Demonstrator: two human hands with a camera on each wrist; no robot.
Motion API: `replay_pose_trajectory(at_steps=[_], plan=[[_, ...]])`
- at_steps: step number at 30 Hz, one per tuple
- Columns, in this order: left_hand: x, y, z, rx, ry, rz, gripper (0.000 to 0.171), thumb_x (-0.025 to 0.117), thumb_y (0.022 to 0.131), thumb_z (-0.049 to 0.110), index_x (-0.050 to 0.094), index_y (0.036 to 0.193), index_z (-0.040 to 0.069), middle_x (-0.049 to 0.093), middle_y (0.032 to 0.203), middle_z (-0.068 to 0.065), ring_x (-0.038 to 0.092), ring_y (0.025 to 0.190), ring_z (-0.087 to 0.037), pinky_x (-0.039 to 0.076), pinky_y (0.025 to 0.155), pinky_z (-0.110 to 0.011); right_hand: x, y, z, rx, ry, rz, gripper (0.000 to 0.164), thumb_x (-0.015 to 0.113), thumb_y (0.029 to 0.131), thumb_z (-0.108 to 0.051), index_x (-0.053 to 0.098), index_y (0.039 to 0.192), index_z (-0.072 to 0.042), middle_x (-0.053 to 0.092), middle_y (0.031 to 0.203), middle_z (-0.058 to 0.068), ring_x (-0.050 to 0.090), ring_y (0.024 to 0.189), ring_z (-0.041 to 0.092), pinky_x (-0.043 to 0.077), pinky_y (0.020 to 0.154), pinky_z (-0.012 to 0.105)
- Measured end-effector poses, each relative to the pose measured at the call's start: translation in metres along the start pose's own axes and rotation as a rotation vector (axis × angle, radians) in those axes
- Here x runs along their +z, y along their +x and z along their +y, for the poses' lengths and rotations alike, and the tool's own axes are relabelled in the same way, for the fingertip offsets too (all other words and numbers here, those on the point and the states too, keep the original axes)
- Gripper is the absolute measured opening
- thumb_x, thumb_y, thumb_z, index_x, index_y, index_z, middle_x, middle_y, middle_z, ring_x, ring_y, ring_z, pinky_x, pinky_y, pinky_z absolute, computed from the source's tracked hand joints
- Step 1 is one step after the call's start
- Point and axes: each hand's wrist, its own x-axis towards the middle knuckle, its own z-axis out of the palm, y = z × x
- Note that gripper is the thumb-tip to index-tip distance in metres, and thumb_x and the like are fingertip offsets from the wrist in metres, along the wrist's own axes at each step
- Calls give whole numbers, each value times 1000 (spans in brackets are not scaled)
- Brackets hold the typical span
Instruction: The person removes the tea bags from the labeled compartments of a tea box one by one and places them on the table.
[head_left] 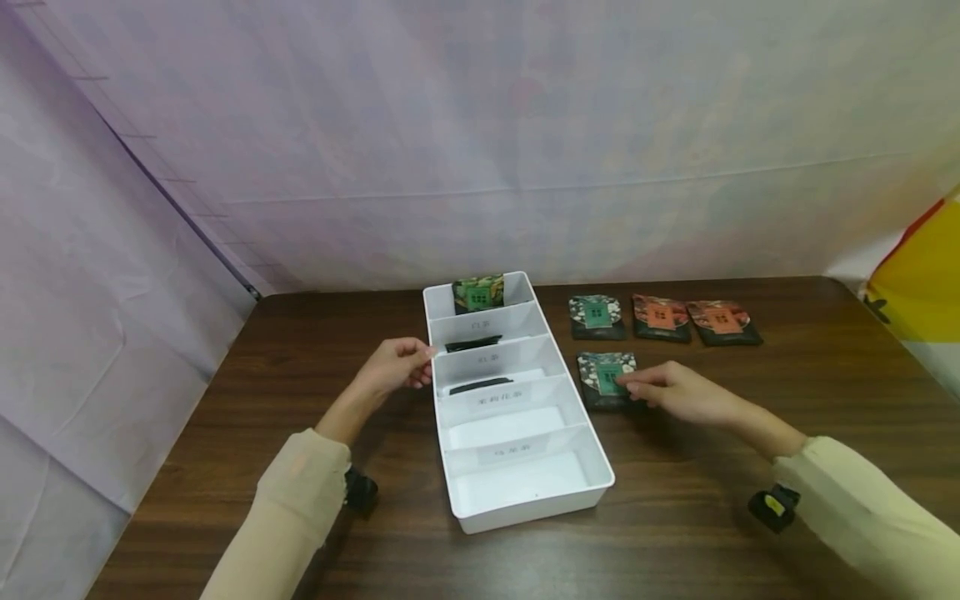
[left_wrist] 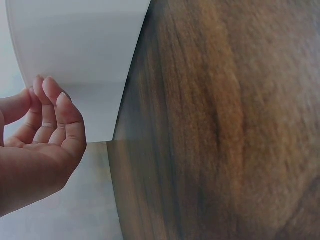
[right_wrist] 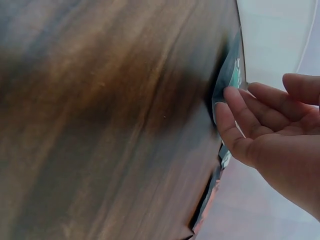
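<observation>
My left hand (head_left: pixel 396 364) grips the left rim of a white divided box (head_left: pixel 534 505), thumb and fingertips together at its edge. The left wrist view shows the fingers curled beside the box's outer wall (left_wrist: pixel 85 45). On the right, my right hand (head_left: pixel 686 396) reaches over a black sachet with a green label (head_left: pixel 598 379), lying beside the box. Its fingertips touch the sachet (right_wrist: pixel 225 75) in the right wrist view, fingers loosely bent and thumb held apart. A green patterned sachet (head_left: pixel 478 293) stands in the box's far compartment.
Dark sachet edges show in two middle compartments, one at the upper divider (head_left: pixel 474 342). Behind the touched sachet lie another green-labelled sachet (head_left: pixel 597 317) and two orange-labelled ones, one an orange sachet (head_left: pixel 660 317). Everything rests on a brown wooden table (head_left: pixel 360 550), with a pale curtain (head_left: pixel 420 150) behind.
</observation>
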Motion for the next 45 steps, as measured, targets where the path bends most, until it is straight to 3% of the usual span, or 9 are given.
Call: replay_pose_trajectory(at_steps=[23,36,42,45], plan=[[-1,1,1,0,5,-7,15,51,93,7,54,80,0,52,63,-3,52,56,-10,46,55,-24,-11,13,0,41,-11,-24,33,44,96,-11,51,122,9,60,105,22,58,93,29,50,73,37],[0,0,2,-17,13,0,15,51,93,8,54,80,1,53,64,-3,52,56,-11,46,57,-25,-21,13,-6,-19,20,-10,36,44,98,-18,52,122,8,58,114,24,59,95,33,50,76,41],[0,0,3,-17,18,3,15,51,94,8,54,81,1,53,64,-3,53,56,-11,47,57,-25,-28,13,-15,-24,8,0,37,45,97,-20,52,123,5,63,103,18,60,93,31,50,77,42],[0,0,3,-20,22,3,15,51,94,8,54,81,0,53,65,-4,53,57,-11,46,57,-25,-30,12,-20,-15,28,8,37,45,97,-21,53,122,5,62,106,19,60,95,31,50,78,41]])
